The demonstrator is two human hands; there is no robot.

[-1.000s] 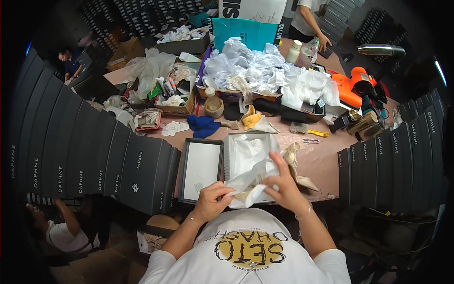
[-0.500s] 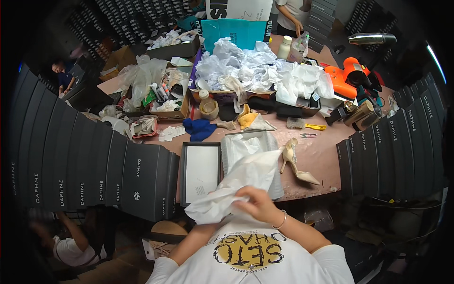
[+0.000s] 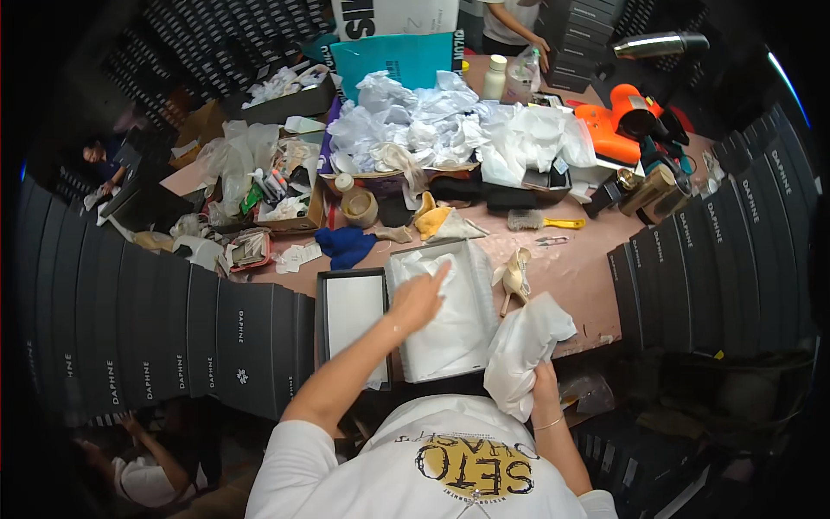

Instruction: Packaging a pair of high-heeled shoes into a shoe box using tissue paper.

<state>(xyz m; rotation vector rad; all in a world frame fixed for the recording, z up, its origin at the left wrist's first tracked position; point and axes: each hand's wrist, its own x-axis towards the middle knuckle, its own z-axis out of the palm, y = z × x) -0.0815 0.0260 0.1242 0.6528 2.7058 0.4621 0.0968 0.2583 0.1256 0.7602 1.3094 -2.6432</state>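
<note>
In front of me an open shoe box (image 3: pixel 480 329) holds white tissue paper (image 3: pixel 441 337). My left hand (image 3: pixel 418 301) is over the box at the paper, index finger stretched out; its other fingers are partly hidden. To the right of the box, my right hand (image 3: pixel 545 387) grips a crumpled white tissue sheet (image 3: pixel 523 350), lifted near the table's front edge. Just beyond that sheet is a beige high-heeled shoe (image 3: pixel 516 275), its front part hidden by the sheet. The dark-rimmed box lid (image 3: pixel 354 316) lies left of the box, pale inside up.
Stacks of dark shoe boxes (image 3: pixel 251 346) flank me at left and right (image 3: pixel 709 277). Farther back are a heap of crumpled paper (image 3: pixel 415 121), a blue cloth (image 3: pixel 346 246), a yellow-handled brush (image 3: pixel 545 222), small scissors (image 3: pixel 553 241) and an orange tool (image 3: pixel 614 130). Other people are nearby.
The white sheet has moved right, from over the box to beside it, now in my right hand and covering part of the shoe. My left hand has reached forward over the box.
</note>
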